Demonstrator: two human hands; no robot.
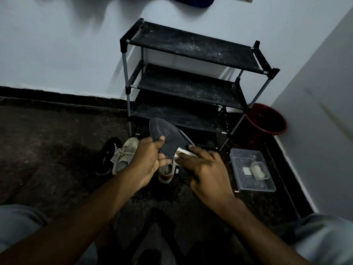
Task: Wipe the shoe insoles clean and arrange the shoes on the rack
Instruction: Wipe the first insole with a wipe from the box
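My left hand (148, 159) grips a dark insole (166, 135) at its edge, thumb on top, holding it up in front of the shoe rack (191, 87). My right hand (206, 169) presses a white wipe (182, 153) against the near end of the insole, fingers curled over it. Below the hands on the floor lie a beige sneaker (125, 155), a black sneaker with white stripes (108, 157) and another beige shoe (167, 172), partly hidden by my hands. The rack's three dusty black shelves hold nothing.
A clear plastic box (252, 169) with a small tub and wipes inside sits on the floor at the right. A red bucket (266, 121) stands beside the rack in the corner. White walls close the back and right sides. My knees show at the bottom corners.
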